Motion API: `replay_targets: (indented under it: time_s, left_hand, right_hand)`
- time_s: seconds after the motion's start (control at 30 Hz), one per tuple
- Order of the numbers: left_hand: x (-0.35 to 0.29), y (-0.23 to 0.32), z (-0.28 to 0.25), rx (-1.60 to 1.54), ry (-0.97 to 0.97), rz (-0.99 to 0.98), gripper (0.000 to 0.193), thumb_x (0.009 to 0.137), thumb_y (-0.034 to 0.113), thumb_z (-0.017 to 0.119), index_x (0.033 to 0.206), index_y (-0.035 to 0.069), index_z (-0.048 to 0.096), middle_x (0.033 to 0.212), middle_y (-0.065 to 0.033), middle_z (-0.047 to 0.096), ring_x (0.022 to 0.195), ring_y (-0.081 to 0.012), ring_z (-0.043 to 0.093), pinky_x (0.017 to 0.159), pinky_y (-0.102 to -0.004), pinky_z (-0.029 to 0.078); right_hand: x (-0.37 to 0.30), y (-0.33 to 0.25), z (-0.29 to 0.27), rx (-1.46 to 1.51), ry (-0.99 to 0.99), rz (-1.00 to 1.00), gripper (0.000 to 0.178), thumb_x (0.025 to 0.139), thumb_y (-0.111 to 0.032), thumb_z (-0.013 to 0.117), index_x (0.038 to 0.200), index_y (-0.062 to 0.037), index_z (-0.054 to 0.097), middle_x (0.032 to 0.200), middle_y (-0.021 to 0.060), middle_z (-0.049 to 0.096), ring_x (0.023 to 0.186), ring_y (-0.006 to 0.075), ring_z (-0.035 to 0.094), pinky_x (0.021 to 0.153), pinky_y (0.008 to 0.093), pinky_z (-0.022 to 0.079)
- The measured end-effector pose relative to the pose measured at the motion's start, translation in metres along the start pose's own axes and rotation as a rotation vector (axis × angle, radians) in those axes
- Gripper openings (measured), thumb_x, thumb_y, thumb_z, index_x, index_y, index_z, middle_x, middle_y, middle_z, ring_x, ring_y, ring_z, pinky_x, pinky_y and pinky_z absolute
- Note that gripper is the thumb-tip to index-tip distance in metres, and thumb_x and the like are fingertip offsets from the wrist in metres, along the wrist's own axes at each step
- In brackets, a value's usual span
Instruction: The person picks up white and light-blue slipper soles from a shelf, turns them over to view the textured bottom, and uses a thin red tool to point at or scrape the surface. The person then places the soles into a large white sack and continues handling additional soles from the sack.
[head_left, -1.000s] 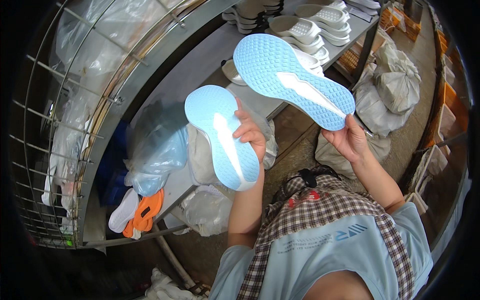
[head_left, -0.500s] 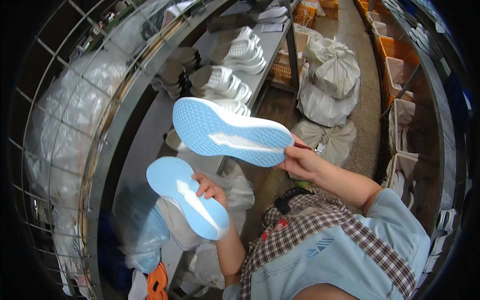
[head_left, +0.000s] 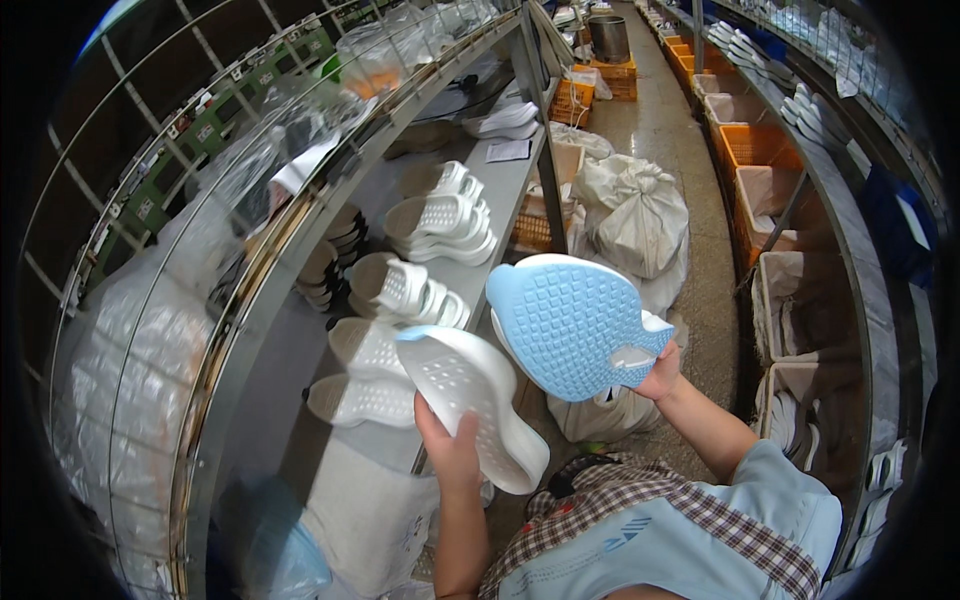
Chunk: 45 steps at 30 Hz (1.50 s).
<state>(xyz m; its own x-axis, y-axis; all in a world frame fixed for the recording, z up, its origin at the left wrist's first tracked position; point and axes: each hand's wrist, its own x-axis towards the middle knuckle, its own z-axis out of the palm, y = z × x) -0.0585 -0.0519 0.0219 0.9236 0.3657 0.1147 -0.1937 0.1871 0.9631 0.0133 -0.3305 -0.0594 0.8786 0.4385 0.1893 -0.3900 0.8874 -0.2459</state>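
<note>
My left hand point(head_left: 452, 448) is closed around the edge of a white shoe sole point(head_left: 478, 395). Its hollow, hole-dotted inner side faces up, and a light blue rim shows at the toe end. To its right, my right hand point(head_left: 662, 374) grips the narrow end of a second shoe sole point(head_left: 570, 325), whose light blue textured tread is turned toward me. That sole is tilted, with its broad end raised away from the hand. The two soles are close together in front of me, over the shelf edge and the aisle. Part of my right fingers is hidden behind the sole.
On the grey shelf point(head_left: 480, 270) at left sit stacked white soles point(head_left: 440, 225) and a pair of loose ones point(head_left: 365, 400). Tied white sacks point(head_left: 632, 215) stand in the aisle. Lined crates point(head_left: 790, 290) line the right rack. A wire grid point(head_left: 150, 290) and plastic bags border the left.
The left sole has flipped from blue tread to white inner side. The right sole has tilted so its broad end faces me. The red-handled item by my right hand is out of sight.
</note>
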Motion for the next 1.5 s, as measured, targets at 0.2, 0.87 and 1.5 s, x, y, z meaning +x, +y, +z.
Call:
replay_targets:
  time_s: [0.2,0.87,1.5]
  left_hand:
    - [0.03,0.001,0.038,0.091,-0.055,0.084,0.073,0.07,-0.006,0.062,0.135,-0.003,0.027,0.124,-0.0141,0.045,0.112,-0.0223,0.047,0.096,-0.0344,0.039]
    - [0.064,-0.034,0.019,0.349,0.182,0.786,0.056,0.072,-0.001,0.069,0.117,-0.003,0.036,0.105,-0.0156,0.055,0.087,-0.0208,0.057,0.079,-0.0351,0.049]
    - [0.0,0.014,-0.088,-0.06,0.844,0.258,0.066,0.087,0.001,0.049,0.141,0.003,0.013,0.134,-0.0188,0.033,0.115,-0.0259,0.045,0.095,-0.0347,0.041]
  right_hand:
    - [0.04,-0.038,-0.027,0.061,-0.05,0.007,0.079,0.058,-0.011,0.061,0.133,0.0014,0.04,0.133,0.0191,0.046,0.123,0.0371,0.043,0.106,0.0508,0.03]
    - [0.125,-0.078,-0.053,-0.117,-0.081,-0.046,0.051,0.084,-0.033,0.049,0.126,-0.0037,0.05,0.124,0.0168,0.055,0.112,0.0347,0.054,0.098,0.0504,0.04]
    - [0.168,0.025,0.025,-0.583,-0.317,0.068,0.037,0.058,-0.005,0.062,0.093,-0.004,0.049,0.097,0.0135,0.057,0.106,0.0333,0.054,0.094,0.0443,0.041]
